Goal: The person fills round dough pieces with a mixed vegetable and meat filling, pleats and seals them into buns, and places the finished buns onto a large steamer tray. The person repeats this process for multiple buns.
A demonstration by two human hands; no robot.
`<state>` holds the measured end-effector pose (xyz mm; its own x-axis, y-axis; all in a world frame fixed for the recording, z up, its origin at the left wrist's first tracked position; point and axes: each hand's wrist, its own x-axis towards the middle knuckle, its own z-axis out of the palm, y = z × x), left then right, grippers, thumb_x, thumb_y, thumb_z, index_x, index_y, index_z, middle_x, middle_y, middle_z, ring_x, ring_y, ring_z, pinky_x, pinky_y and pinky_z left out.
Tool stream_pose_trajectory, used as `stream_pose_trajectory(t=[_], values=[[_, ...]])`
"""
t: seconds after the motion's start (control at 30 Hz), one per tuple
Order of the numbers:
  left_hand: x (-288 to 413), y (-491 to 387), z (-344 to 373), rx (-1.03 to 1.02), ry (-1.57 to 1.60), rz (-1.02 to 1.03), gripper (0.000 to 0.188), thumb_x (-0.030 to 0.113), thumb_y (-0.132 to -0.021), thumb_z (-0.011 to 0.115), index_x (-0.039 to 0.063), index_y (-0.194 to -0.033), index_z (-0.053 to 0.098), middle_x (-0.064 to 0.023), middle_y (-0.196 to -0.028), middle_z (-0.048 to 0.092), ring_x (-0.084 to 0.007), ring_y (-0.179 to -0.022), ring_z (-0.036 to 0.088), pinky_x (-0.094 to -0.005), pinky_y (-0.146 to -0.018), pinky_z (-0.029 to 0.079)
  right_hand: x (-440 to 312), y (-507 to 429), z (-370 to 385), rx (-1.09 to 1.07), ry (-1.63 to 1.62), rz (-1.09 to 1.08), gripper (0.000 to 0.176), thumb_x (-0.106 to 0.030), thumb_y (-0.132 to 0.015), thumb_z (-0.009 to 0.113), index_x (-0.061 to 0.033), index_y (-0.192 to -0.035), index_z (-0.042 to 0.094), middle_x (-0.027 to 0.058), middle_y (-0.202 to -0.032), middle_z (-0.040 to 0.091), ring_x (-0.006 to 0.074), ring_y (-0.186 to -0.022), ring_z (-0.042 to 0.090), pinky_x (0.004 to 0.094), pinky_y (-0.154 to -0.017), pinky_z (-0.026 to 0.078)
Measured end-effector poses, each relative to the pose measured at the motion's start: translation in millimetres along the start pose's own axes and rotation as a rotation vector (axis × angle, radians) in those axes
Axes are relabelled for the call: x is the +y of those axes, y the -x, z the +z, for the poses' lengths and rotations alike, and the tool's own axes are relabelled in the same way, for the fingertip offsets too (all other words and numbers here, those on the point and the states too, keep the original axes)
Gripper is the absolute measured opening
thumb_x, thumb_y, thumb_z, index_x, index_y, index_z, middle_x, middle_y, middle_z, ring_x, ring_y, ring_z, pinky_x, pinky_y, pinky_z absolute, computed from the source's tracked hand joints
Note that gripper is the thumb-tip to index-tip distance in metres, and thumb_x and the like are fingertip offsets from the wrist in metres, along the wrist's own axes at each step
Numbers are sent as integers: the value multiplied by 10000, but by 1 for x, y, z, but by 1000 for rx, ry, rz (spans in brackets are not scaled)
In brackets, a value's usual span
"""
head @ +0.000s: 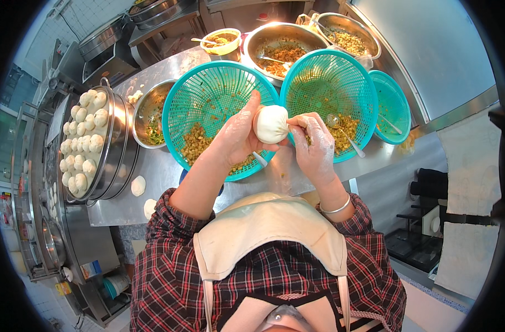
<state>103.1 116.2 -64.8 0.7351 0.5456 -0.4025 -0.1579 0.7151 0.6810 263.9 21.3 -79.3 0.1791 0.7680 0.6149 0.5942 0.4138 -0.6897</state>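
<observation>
A round white dough bun point(271, 124) rests in my left hand point(240, 135), with the thumb up beside it. The fingertips of my right hand point(314, 145) pinch the gathered dough at the bun's right side. Both hands are dusted with flour. Behind them stand two teal plastic colanders, the left one point(186, 79) and the right one point(370, 95), each with chopped filling and a spoon. At the left, a round metal steamer point(119, 124) bears several rows of pleated buns point(86, 143). Two pieces of dough, one a flat disc point(138, 186), lie on the steel table.
Farther back are a steel bowl of reddish filling point(283, 54), a tub with a spoon point(221, 39) and another steel bowl point(348, 37). A smaller teal colander point(391, 108) stands at the right. A steel bowl with greens point(153, 116) sits beside the steamer.
</observation>
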Motion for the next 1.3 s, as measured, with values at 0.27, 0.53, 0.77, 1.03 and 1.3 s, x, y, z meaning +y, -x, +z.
stream_pose_trajectory(t=[0.27, 0.53, 0.77, 1.03, 1.3], values=[[-1, 7, 1, -42, -52, 4, 722, 613, -1037, 224, 30, -1346, 517, -137, -1024, 694, -241, -764, 717, -318, -591, 618, 5, 4, 1, -15, 13, 11, 74, 48, -885, 628, 11, -939, 594, 118, -866, 579, 217, -708, 582, 316, -637, 483], [-5, 6, -3, -41, -39, 2, 731, 647, -1014, 303, 5, -1244, 568, -168, -992, 698, -261, -716, 719, -299, -569, 605, 1, 5, -2, -35, -121, 152, 49, 32, -903, 622, 17, -949, 618, 91, -887, 602, 161, -731, 590, 280, -640, 476], [-4, 6, -6, -47, -61, -29, 729, 642, -1018, 296, 4, -1238, 569, -166, -992, 699, -254, -701, 717, -305, -570, 610, -8, 1, -12, -109, -114, 146, 63, 21, -878, 649, 17, -935, 622, 131, -865, 608, 259, -744, 632, 343, -652, 520], [0, 9, 2, -87, -65, -100, 735, 649, -1018, 270, 18, -1240, 574, -191, -1018, 709, -258, -681, 714, -305, -572, 615, 2, -2, -20, -128, -23, -91, 101, 40, -857, 684, 6, -943, 642, 103, -899, 626, 185, -765, 635, 290, -648, 521], [-1, 3, 3, -183, -77, -197, 763, 675, -1005, 208, 45, -1279, 540, -246, -1058, 691, -263, -628, 708, -278, -516, 604, 7, -11, -35, -199, -26, -299, 198, 14, -787, 743, -21, -967, 669, 111, -909, 654, 261, -770, 639, 343, -671, 530]])
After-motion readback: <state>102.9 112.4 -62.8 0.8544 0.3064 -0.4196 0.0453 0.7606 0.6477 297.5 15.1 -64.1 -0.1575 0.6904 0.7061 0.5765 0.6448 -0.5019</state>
